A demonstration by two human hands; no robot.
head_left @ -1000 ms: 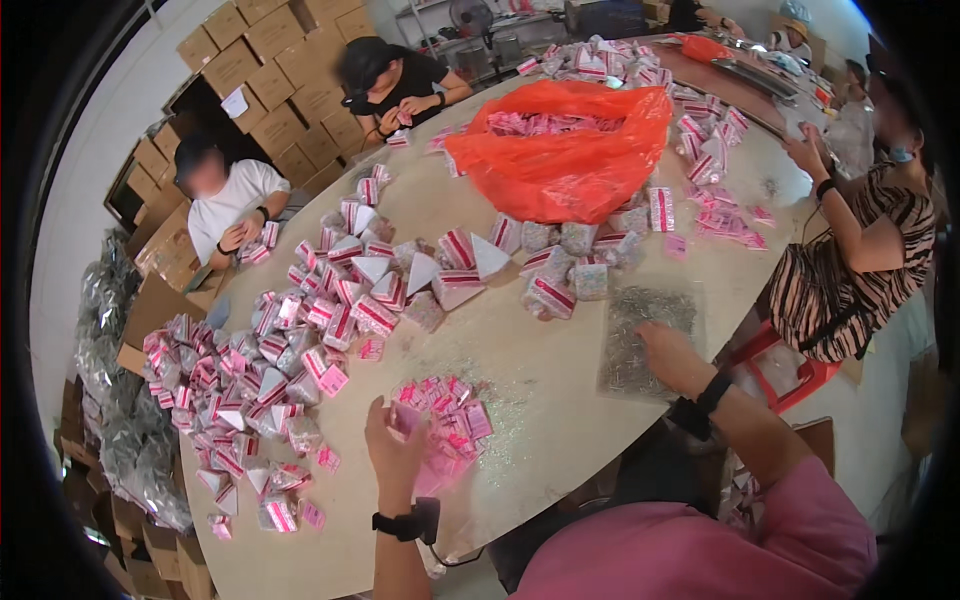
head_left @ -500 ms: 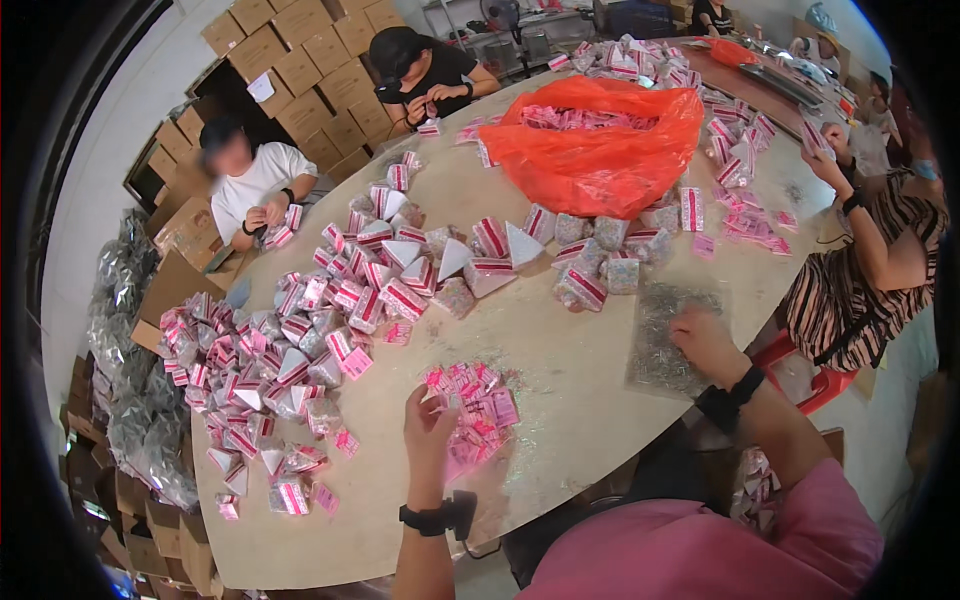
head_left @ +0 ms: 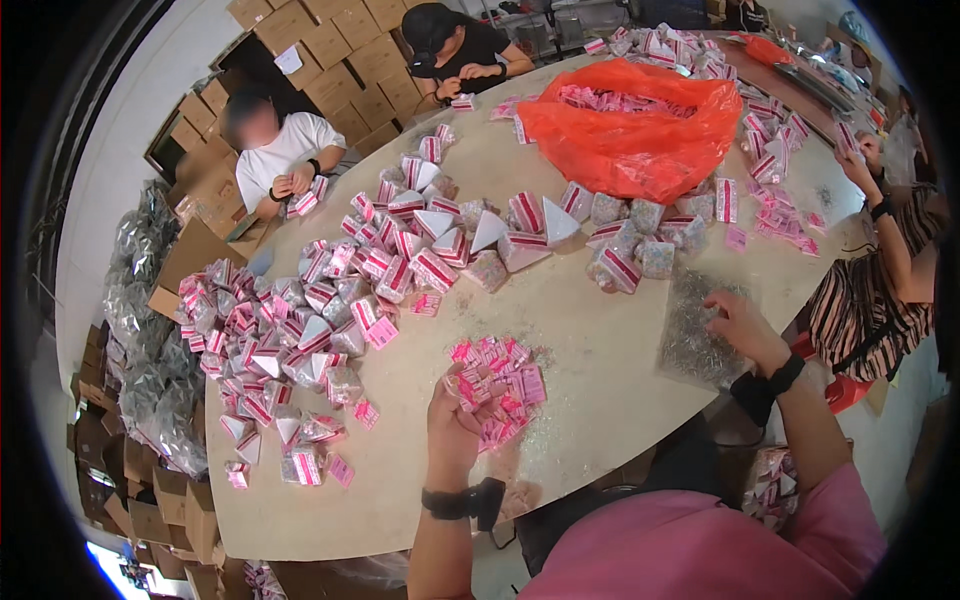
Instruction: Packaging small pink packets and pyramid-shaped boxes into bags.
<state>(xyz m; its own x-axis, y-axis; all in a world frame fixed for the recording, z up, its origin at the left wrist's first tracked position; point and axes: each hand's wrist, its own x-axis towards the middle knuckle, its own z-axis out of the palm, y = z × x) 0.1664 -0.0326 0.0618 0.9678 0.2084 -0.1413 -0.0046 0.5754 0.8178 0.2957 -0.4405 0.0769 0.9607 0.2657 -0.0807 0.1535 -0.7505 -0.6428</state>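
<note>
My left hand (head_left: 454, 425) is at the near middle of the table, with its fingers curled round a small pink printed tag (head_left: 468, 388). The tag is partly hidden by the fingers. Right beside it lies a loose heap of the same pink tags (head_left: 515, 385). Farther right, my right hand (head_left: 748, 328) hovers over a flat grey mat (head_left: 672, 368) strewn with small shiny metallic-looking pieces (head_left: 695, 320), too fine to make out. Its fingertips are apart, and nothing shows between them.
Many clear packets with pink-and-white bands (head_left: 375, 265) cover the table's left and middle. A red plastic bag (head_left: 630, 150) of pink pieces stands beyond. Two people work across the table, another at right (head_left: 870, 260). Cardboard boxes (head_left: 345, 60) and silvery bags (head_left: 150, 330) stand at left.
The view has shifted, so the scene sits farther right. My left hand has moved in against the tag heap and closed on a tag. My right hand's fingers have lifted and spread over the mat.
</note>
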